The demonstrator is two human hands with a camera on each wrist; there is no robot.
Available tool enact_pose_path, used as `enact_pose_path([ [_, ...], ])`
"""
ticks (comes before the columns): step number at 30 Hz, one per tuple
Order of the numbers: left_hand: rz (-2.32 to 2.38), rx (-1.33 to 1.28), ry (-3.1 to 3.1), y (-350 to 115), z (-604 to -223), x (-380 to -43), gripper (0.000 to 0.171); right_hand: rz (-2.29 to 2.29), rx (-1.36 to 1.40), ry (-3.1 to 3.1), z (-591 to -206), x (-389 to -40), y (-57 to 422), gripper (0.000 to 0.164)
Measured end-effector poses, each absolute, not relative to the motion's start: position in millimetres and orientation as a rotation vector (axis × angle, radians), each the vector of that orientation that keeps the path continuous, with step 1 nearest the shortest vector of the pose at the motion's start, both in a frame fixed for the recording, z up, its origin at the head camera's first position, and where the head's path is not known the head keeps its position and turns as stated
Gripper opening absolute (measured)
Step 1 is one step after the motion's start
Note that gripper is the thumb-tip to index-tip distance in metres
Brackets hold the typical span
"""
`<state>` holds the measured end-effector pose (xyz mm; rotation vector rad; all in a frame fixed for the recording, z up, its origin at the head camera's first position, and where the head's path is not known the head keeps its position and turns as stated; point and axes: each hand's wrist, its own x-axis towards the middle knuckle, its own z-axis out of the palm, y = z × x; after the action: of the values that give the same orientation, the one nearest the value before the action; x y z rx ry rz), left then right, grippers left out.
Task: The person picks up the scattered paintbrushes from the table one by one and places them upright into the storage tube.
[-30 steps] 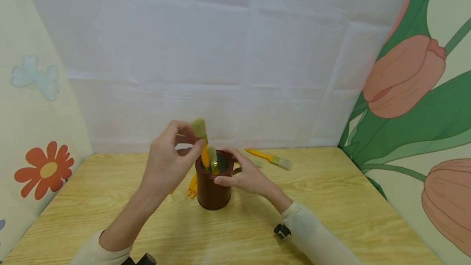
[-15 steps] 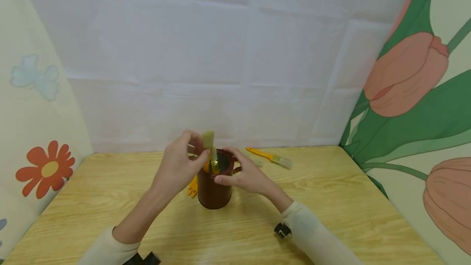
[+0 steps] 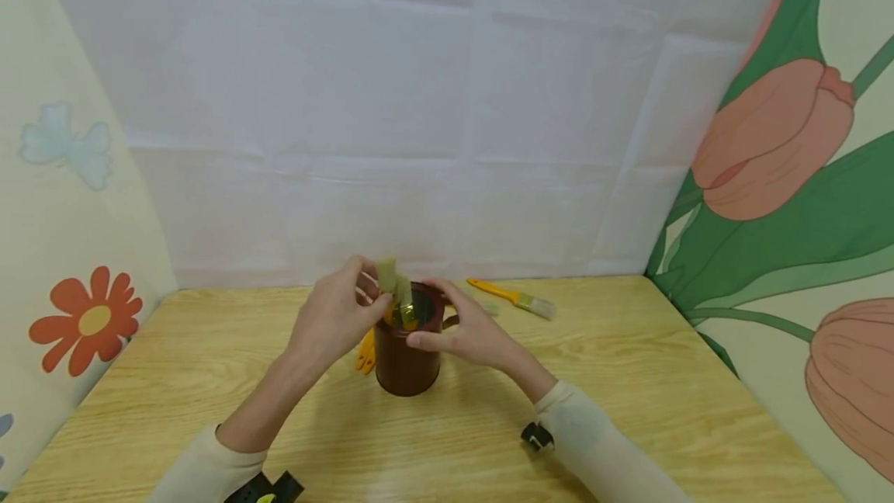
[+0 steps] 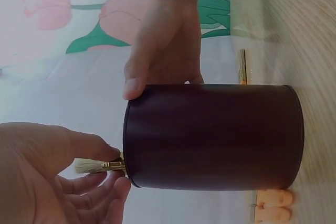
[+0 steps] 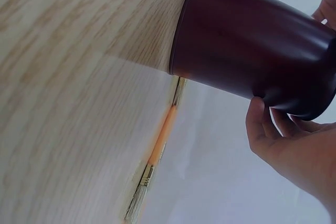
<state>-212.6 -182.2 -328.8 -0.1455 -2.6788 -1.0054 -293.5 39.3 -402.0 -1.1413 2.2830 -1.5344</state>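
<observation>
A dark brown mug [image 3: 407, 367] stands upright on the wooden table. My left hand [image 3: 335, 307] pinches a paintbrush [image 3: 386, 273] near its bristles, handle down inside the mug's left side. In the left wrist view, that hand's thumb and fingertips sit right at the rim, with pale bristles [image 4: 90, 166] between them. Another paintbrush [image 3: 405, 293] stands bristles up in the mug. My right hand [image 3: 475, 332] grips the mug at its right side, thumb on the near rim, fingers over the far side. The lower parts of both brushes are hidden within the mug.
Behind the mug to the right lies a paintbrush [image 3: 515, 298] with a yellow handle, with more bristles [image 3: 490, 307] partly hidden by the right hand. Orange brush handles [image 3: 366, 355] show on the table just left of the mug. A white sheet [image 3: 419, 138] hangs at the back.
My left hand has moved right and down, lowering the paintbrush handle into the mug until mostly bristles show above the rim. The right hand and mug have stayed in place.
</observation>
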Motion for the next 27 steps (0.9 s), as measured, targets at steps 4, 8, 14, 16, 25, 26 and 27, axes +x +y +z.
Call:
enact_pose_path([
  [4,-0.943,-0.121,-2.724,-183.2,-331.3,-212.5,0.023,-1.526,-1.132,2.276,-401.6,-293.4,39.4,0.076],
  [8,-0.923,-0.108,-2.744,-183.3,-332.3,-212.1,0.019,-1.515,-1.137,2.276,-400.6,-292.8,39.1,0.077],
  [14,-0.917,-0.116,-2.769,-183.1,-331.0,-212.1,0.018,-1.527,-1.141,2.263,-400.7,-292.9,39.1,0.077],
  [16,-0.912,-0.117,-2.779,-183.0,-330.8,-211.8,0.018,-1.528,-1.141,2.264,-401.0,-293.1,39.0,0.077],
  [25,-0.816,-0.152,-2.818,-183.7,-333.6,-212.3,0.020,-1.535,-1.109,2.268,-400.5,-290.7,40.1,0.081],
  [26,-0.812,-0.155,-2.824,-184.0,-334.1,-212.5,0.020,-1.535,-1.105,2.269,-400.4,-290.4,40.2,0.083],
  [27,-0.810,-0.157,-2.830,-184.4,-334.6,-212.9,0.020,-1.533,-1.101,2.274,-400.1,-290.2,40.3,0.084],
])
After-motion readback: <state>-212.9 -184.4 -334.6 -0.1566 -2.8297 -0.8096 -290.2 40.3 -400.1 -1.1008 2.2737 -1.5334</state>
